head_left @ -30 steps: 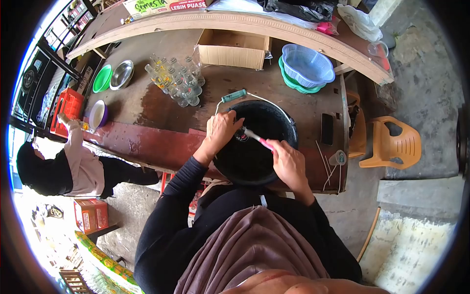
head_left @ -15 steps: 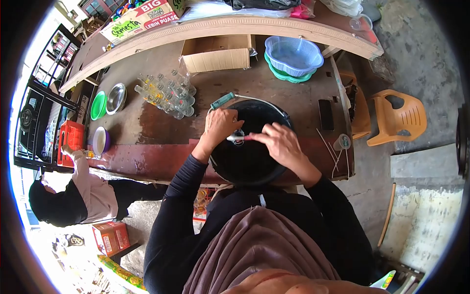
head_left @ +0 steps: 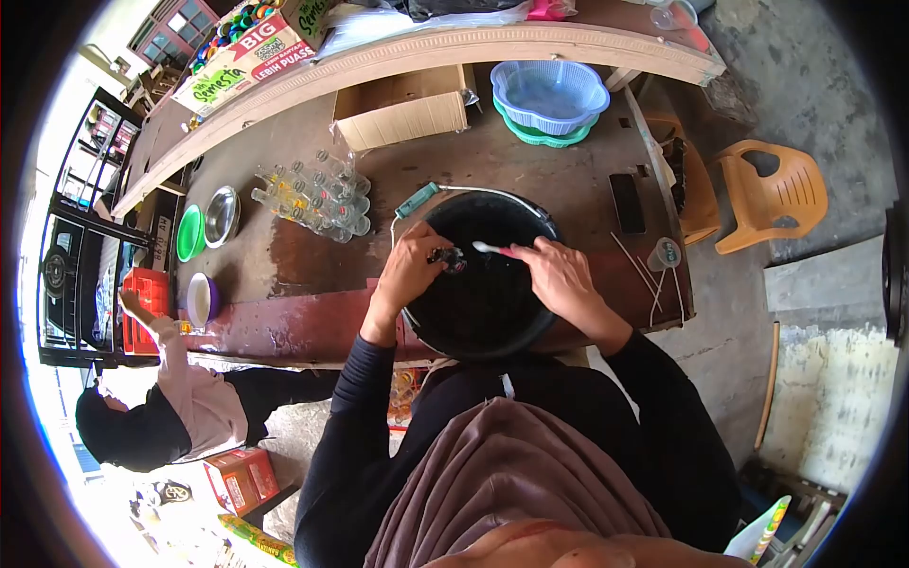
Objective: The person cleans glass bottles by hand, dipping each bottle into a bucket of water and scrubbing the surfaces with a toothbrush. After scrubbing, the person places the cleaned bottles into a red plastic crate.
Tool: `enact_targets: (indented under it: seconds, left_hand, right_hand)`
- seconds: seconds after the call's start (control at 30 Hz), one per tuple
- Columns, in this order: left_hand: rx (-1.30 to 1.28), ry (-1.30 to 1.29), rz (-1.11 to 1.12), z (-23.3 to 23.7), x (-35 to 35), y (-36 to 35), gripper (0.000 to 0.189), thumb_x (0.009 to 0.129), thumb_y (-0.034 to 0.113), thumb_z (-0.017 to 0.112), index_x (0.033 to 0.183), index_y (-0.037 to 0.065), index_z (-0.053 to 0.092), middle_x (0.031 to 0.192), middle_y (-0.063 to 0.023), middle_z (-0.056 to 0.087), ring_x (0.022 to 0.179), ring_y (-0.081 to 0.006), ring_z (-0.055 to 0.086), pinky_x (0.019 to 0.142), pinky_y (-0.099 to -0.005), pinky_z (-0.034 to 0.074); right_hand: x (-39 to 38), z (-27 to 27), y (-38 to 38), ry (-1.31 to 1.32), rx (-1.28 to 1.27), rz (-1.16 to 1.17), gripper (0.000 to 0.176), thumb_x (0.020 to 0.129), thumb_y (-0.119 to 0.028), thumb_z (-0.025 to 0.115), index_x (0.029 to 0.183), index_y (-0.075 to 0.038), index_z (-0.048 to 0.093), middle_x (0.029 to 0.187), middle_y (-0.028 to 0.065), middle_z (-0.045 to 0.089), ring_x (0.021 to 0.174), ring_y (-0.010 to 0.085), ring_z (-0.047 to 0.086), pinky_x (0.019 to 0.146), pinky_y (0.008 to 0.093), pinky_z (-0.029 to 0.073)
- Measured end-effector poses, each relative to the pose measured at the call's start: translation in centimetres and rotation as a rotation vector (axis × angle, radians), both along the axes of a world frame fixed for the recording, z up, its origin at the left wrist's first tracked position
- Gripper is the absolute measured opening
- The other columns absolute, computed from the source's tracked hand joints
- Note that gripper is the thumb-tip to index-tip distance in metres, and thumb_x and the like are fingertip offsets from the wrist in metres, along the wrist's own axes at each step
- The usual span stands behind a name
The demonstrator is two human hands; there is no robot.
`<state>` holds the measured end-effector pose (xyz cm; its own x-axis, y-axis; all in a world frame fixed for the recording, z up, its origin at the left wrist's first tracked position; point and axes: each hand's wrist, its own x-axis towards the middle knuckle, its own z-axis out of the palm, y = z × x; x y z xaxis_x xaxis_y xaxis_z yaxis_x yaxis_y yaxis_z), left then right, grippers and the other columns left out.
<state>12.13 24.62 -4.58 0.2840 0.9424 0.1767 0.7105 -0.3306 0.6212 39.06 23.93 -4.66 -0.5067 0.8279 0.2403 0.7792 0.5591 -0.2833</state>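
My left hand (head_left: 409, 270) is closed around a small clear glass bottle (head_left: 453, 259), mostly covered by the fingers, over the black bucket (head_left: 483, 343). In my right hand (head_left: 568, 276) is a toothbrush (head_left: 492, 248) with a white head and a pinkish-red handle. Its head points left toward the bottle, with a small gap between them. The bucket's wire handle, with a green grip (head_left: 417, 200), rests along the far rim. The bucket's inside is too dark to make out.
Several glass bottles (head_left: 317, 196) stand grouped on the table, left of a cardboard box (head_left: 402, 123). Blue and green basins (head_left: 549, 99) sit at the back right, a phone (head_left: 627, 203) nearer. At far left, another person's hand (head_left: 130, 301) is at a red crate (head_left: 144, 284).
The toothbrush has drawn back to the right, off the bottle it was against. My left hand has turned the bottle and moved slightly down. The view has shifted a little.
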Motion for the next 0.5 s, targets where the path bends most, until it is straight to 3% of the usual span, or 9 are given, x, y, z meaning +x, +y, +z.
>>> enact_targets:
  seconds: [0.1,0.17,0.23,0.37,0.43,0.47,0.5]
  left_hand:
    - [0.043,0.043,-0.005,-1.2,0.3,-1.6,0.033,0.067,0.001,0.078,0.099,0.005,0.07,0.095,-0.0105,0.063,0.089,-0.029,0.064,0.076,-0.0371,0.051]
    - [0.175,0.094,0.076,-2.2,0.6,-2.3,0.031,0.069,0.002,0.077,0.099,0.005,0.069,0.094,-0.0116,0.065,0.087,-0.03,0.065,0.074,-0.0379,0.051]
    - [0.138,0.106,0.132,-1.7,1.1,-3.2,0.03,0.072,0.005,0.078,0.1,0.006,0.068,0.092,-0.0125,0.066,0.082,-0.0306,0.066,0.071,-0.0381,0.052]
    - [0.057,-0.056,0.323,-0.6,1.5,-4.7,0.026,0.078,0.01,0.076,0.1,0.003,0.065,0.088,-0.0157,0.064,0.076,-0.0323,0.066,0.065,-0.039,0.052]
    - [0.188,-0.166,0.412,0.1,1.3,-5.4,0.024,0.08,0.009,0.076,0.101,0.003,0.065,0.09,-0.0155,0.065,0.074,-0.0296,0.068,0.064,-0.0362,0.053]
    - [0.101,-0.252,0.462,0.7,1.1,-6.2,0.024,0.082,0.008,0.075,0.103,0.001,0.065,0.089,-0.0142,0.065,0.072,-0.0239,0.069,0.063,-0.0326,0.053]
    - [0.116,-0.256,0.483,0.9,0.8,-6.7,0.024,0.082,0.008,0.075,0.103,0.001,0.065,0.089,-0.0142,0.065,0.072,-0.0239,0.069,0.063,-0.0326,0.053]
  right_hand:
    - [-2.1,0.4,-1.2,0.149,-0.12,-0.013,0.033,0.09,-0.01,0.057,0.122,-0.012,0.063,0.087,0.012,0.062,0.069,0.0304,0.067,0.058,0.0412,0.053]
    - [-2.9,-1.1,-1.6,0.115,-0.213,0.006,0.033,0.091,-0.011,0.057,0.123,-0.012,0.062,0.088,0.0124,0.062,0.071,0.033,0.066,0.061,0.0427,0.053]
    - [-2.8,-2.4,-1.4,-0.004,-0.22,-0.015,0.034,0.091,-0.011,0.056,0.124,-0.012,0.061,0.089,0.0139,0.063,0.071,0.0336,0.066,0.061,0.0435,0.053]
    - [-2.6,-1.9,-1.8,0.034,-0.203,-0.076,0.035,0.092,-0.011,0.054,0.126,-0.013,0.061,0.091,0.0134,0.063,0.072,0.0343,0.066,0.062,0.0442,0.053]
    - [-2.8,-1.3,-2.3,0.2,-0.191,0.02,0.036,0.089,-0.008,0.053,0.124,-0.014,0.062,0.093,0.0141,0.064,0.07,0.0345,0.067,0.062,0.045,0.054]
    - [-2.5,-1.9,-2.3,0.125,-0.198,-0.022,0.036,0.09,-0.009,0.052,0.124,-0.014,0.062,0.093,0.014,0.064,0.071,0.0348,0.067,0.062,0.0455,0.054]
    - [-1.9,-2.7,-2.2,0.048,-0.198,-0.057,0.036,0.091,-0.01,0.052,0.125,-0.014,0.062,0.093,0.0139,0.064,0.072,0.035,0.067,0.063,0.0459,0.054]
